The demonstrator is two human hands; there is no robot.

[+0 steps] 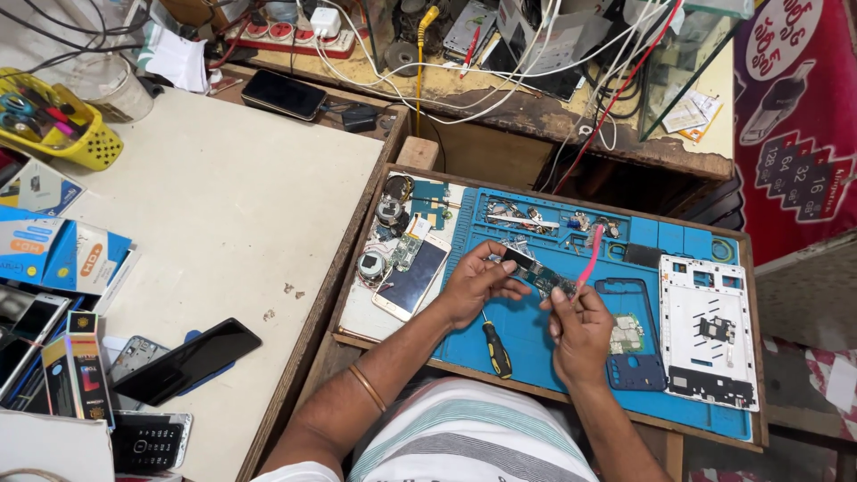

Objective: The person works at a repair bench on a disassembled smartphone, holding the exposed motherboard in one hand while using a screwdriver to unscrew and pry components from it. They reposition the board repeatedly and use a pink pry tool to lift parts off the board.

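Fingers (500, 268) of left hand (473, 286) pinching board (536, 272); right hand (578, 326) gripping pink brush (589, 254). I'm keeping strokes light over blue mat (527, 335).

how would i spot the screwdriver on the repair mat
Find the blue repair mat in the wooden tray. At its near edge, just below the left hand, lies the screwdriver: the only tool there with a black and yellow handle.
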